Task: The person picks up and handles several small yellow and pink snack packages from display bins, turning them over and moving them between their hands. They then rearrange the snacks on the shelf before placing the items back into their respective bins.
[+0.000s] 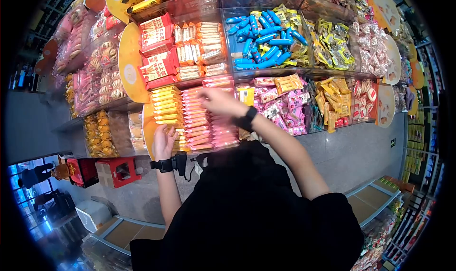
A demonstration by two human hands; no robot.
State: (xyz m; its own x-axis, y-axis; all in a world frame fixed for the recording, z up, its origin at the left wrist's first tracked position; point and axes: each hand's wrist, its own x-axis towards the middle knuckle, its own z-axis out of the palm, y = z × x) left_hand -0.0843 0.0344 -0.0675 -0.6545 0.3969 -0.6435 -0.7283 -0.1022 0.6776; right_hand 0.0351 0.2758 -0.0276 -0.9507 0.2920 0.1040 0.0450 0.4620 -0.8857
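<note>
Rows of yellow packets (pixel 166 105) and pink packets (pixel 195 121) stand stacked in a bin in front of me. My left hand (pixel 165 140) is at the near edge of the yellow packets, fingers apart and curved, with nothing seen in it. Over the upper part of the pink packets is my right hand (pixel 216 101), blurred by motion; its fingers point left and what they hold, if anything, cannot be made out. Both wrists wear black bands.
Bins of red packets (pixel 159 69), blue-wrapped sweets (pixel 268 40) and orange packets (pixel 336 97) lie beyond and to the right. Clear dividers separate them. A red stool (pixel 124 171) stands on the floor at the left. Low shelves (pixel 375 202) are behind me at the right.
</note>
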